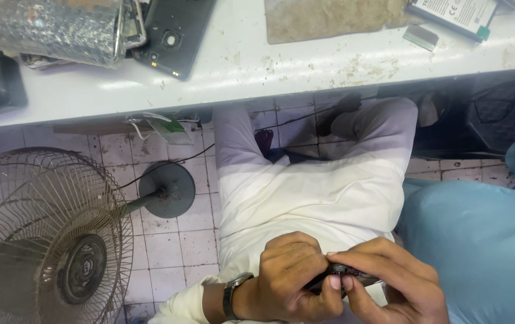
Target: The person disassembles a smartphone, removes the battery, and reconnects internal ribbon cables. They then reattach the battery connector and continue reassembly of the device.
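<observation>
Low in the view, over my lap in white trousers, both hands close around a small dark phone-like device [335,277]. My left hand [287,279], with a dark wristwatch [232,295] on the wrist, wraps the device from the left. My right hand [389,282] grips it from the right, thumb pressed on its top edge. Most of the device is hidden by my fingers.
A white worktop [305,63] spans the top, with a black phone back cover [173,33], a bubble-wrapped bundle [53,27], a brown mat [332,18] and a battery [452,13]. A standing fan [47,240] is at left on the tiled floor. A person in blue [485,240] sits at right.
</observation>
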